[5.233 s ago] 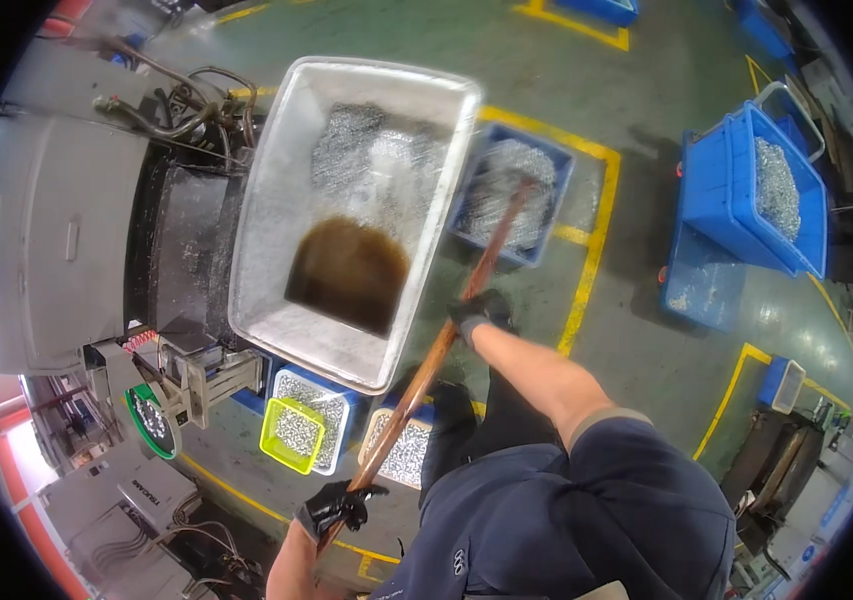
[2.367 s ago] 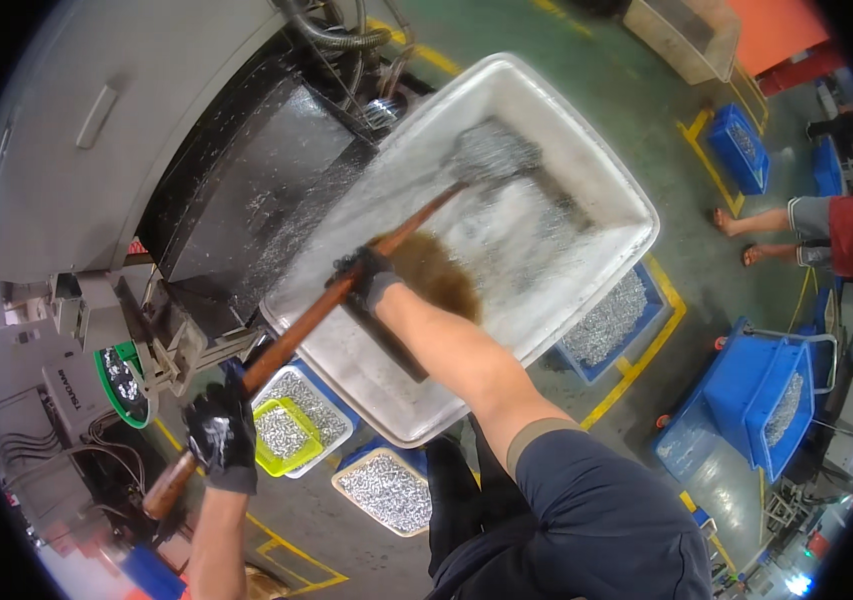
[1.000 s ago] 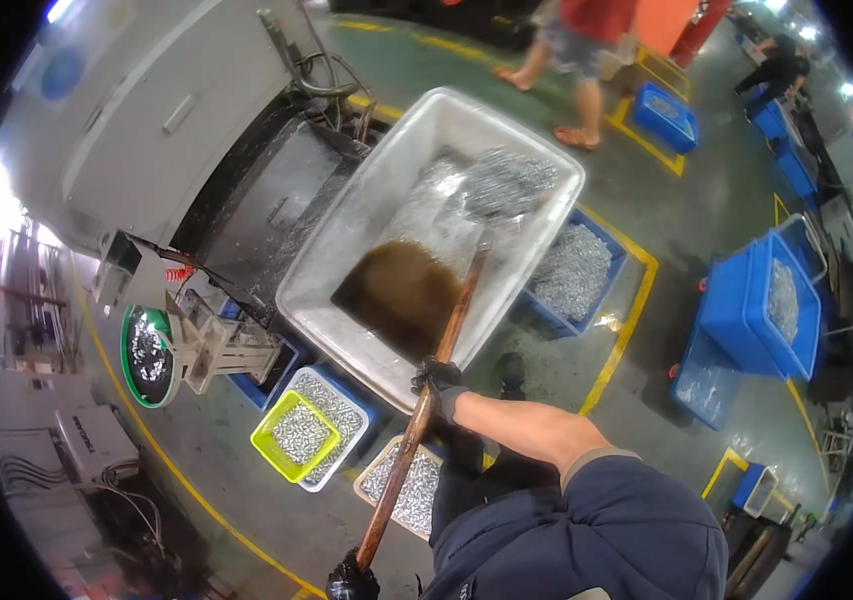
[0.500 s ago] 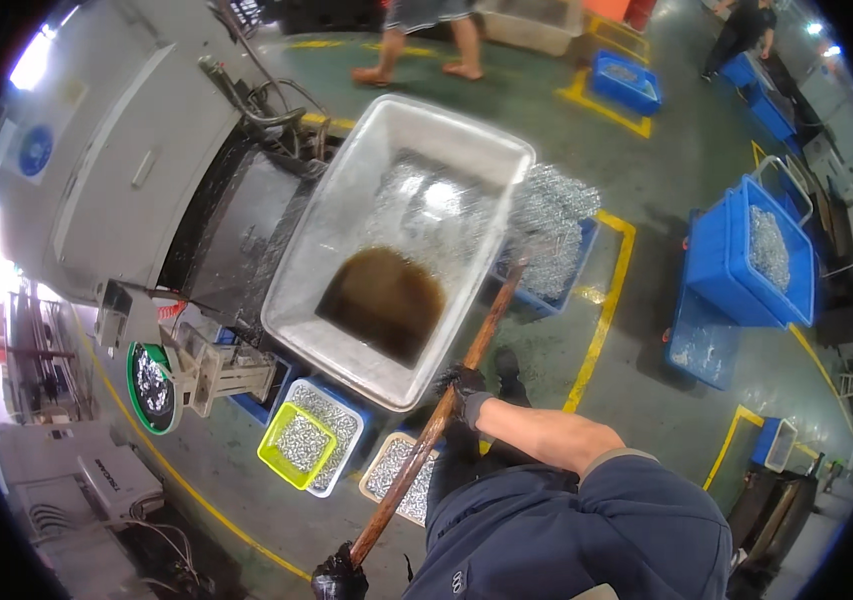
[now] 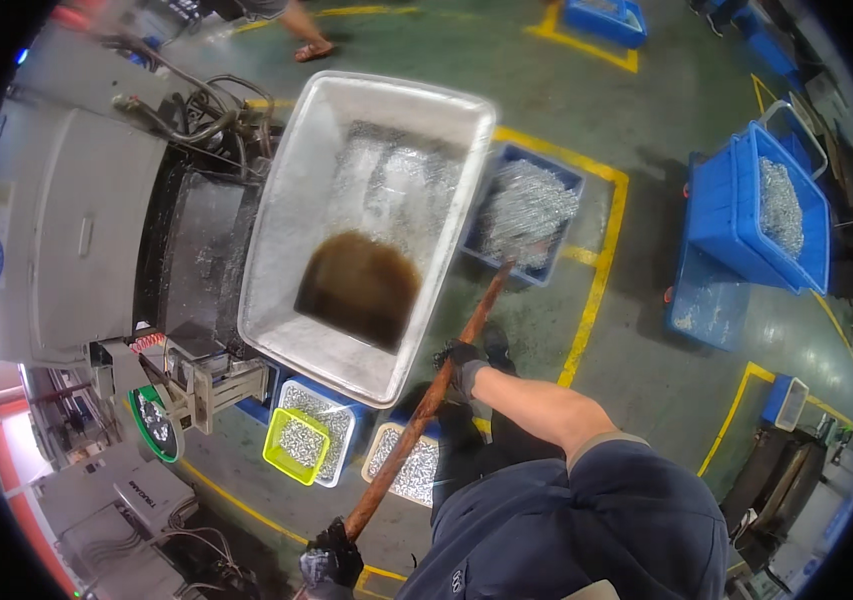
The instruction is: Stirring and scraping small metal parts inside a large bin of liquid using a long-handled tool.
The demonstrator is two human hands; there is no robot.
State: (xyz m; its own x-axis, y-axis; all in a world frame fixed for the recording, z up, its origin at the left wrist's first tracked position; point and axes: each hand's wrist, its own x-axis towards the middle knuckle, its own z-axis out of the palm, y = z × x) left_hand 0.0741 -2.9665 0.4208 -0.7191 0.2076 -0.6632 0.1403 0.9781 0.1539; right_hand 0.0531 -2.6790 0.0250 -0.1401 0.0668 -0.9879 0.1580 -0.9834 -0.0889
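Both my hands wear dark gloves and are closed around a long wooden handle (image 5: 416,425) that slants from the lower left up to the right. My left hand (image 5: 331,560) grips its near end, and my right hand (image 5: 461,368) holds it farther along. The handle's far end meets a heap of silvery metal shavings (image 5: 531,210) in a blue bin (image 5: 536,272); whatever tool head it carries is hidden or unclear there. Left of that bin stands a large white tub (image 5: 271,225), with dark brown liquid (image 5: 361,295) pooled at its near end.
A grey machine (image 5: 96,230) flanks the tub on the left. Near the tub are a yellow-green basket (image 5: 296,447) and a cream tray (image 5: 401,462) of small metal parts. At right, a blue crate (image 5: 736,220) of shavings sits on a blue trolley (image 5: 701,305). Someone's leg (image 5: 304,30) shows at the top.
The shavings heap, blurred and standing higher by the tub's rim before, now lies lower within the blue bin. Both hands keep hold of the handle. The view has shifted and the walking person moved left.
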